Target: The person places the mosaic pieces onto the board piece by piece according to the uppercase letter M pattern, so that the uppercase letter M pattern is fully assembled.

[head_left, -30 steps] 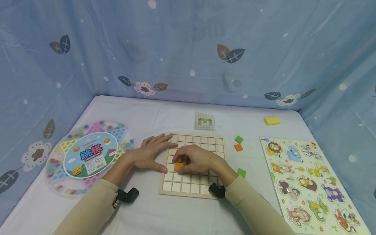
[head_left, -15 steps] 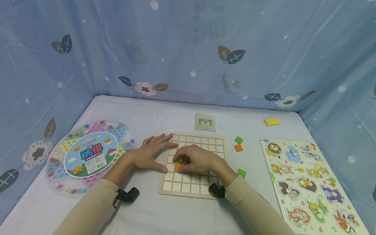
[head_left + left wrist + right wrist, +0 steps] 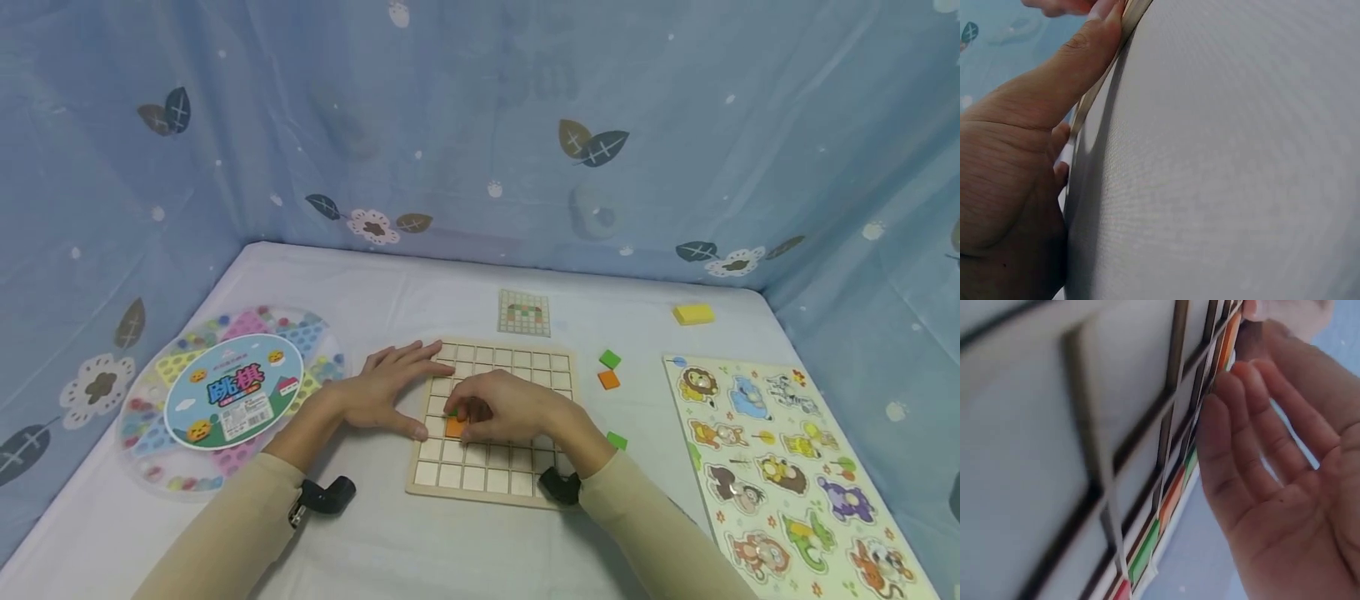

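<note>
A wooden grid board (image 3: pixel 472 480) lies on the table. My left hand (image 3: pixel 384 390) rests on its left edge with the fingers spread; in the left wrist view the thumb (image 3: pixel 1054 87) touches the rim. Over the left part of the board, the fingers of my right hand (image 3: pixel 510 406) are curled, thumb and fingertips around an orange square tile (image 3: pixel 454 427) at a cell. A sliver of a green tile (image 3: pixel 452 413) shows just beyond it. The right wrist view has more tiles along a row, among them a green one (image 3: pixel 1143 553) and an orange one (image 3: pixel 1172 497).
A pattern card (image 3: pixel 523 327) lies behind the board. Two loose green tiles (image 3: pixel 610 359) and an orange one (image 3: pixel 609 380) are at its right. Farther right are an animal puzzle (image 3: pixel 738 433) and a yellow block (image 3: pixel 693 314); a round game box (image 3: pixel 232 392) stands left.
My right thumb has shifted very slightly to the right at the orange tile. The left hand stays in place on the board's edge; the view itself has turned a little.
</note>
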A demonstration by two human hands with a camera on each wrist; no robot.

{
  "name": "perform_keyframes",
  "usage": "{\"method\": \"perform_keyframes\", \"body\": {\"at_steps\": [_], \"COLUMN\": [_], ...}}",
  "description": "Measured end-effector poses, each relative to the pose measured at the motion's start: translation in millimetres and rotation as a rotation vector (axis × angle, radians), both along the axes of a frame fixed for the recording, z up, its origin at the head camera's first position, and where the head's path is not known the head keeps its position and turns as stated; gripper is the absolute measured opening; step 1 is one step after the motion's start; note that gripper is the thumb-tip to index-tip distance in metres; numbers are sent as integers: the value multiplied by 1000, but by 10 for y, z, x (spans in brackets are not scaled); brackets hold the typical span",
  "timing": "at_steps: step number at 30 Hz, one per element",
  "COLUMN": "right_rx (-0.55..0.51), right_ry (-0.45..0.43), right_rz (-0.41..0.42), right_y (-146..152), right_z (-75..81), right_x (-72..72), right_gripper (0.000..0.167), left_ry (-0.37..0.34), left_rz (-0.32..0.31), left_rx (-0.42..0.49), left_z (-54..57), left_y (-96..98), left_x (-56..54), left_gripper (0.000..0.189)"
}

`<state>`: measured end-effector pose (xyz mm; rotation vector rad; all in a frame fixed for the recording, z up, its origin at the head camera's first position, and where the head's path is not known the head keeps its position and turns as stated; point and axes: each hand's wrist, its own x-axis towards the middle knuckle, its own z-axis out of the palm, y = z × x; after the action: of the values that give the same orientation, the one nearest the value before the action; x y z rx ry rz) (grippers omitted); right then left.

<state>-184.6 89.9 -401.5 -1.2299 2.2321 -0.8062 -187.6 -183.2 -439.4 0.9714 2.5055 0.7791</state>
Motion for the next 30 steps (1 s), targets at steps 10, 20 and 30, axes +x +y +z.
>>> {"method": "perform_keyframes", "body": {"at_steps": [10,20,30], "right_rx": [-20,-50,-48], "right_ry": [-18,9,-11], "right_rz": [-45,-115,-183], "right_y": [327,721,1021], "right_z": [51,103,119], "right_x": [18,0,34], "right_gripper": [30,29,29], "left_ry": [20,14,8], "left_rz": [12,21,9], "left_rx": [-8,-14,11], "left_z": [-50,-40,-12], "left_y": [-17,27,24], "left_x": [7,-12,-4], "left_gripper": [94,94,95]}}
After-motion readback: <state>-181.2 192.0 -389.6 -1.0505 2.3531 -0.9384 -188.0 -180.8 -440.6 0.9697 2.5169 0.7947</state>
